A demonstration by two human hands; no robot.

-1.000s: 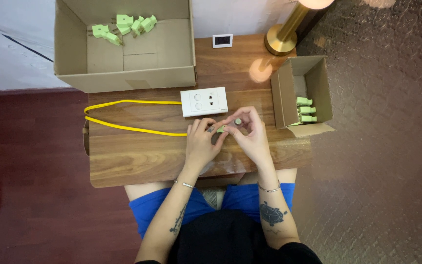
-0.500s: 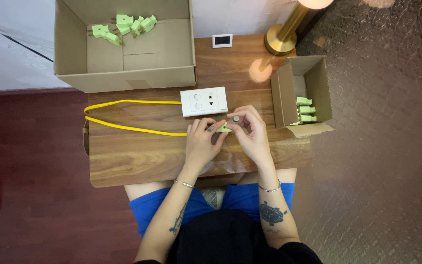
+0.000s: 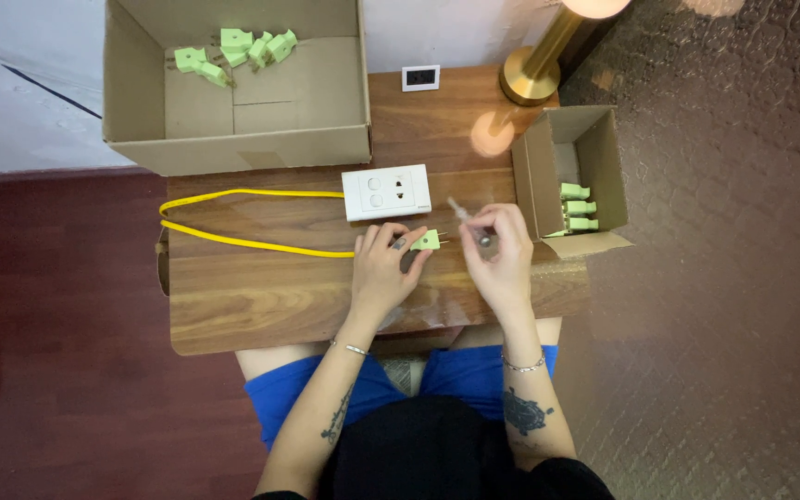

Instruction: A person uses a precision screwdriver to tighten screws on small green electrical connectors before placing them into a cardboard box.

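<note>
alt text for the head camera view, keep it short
Seen from above, a seated person's left hand holds a small green plug on a yellow cable, while the right hand holds a slim tool over a wooden table.

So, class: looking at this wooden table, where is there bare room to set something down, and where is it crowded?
Bare wood lies on the table below the yellow cable, left of the left hand. A smaller patch sits between the big box and the small box, above the socket block. It is crowded around both hands, where the green plug and right hand meet.
</note>
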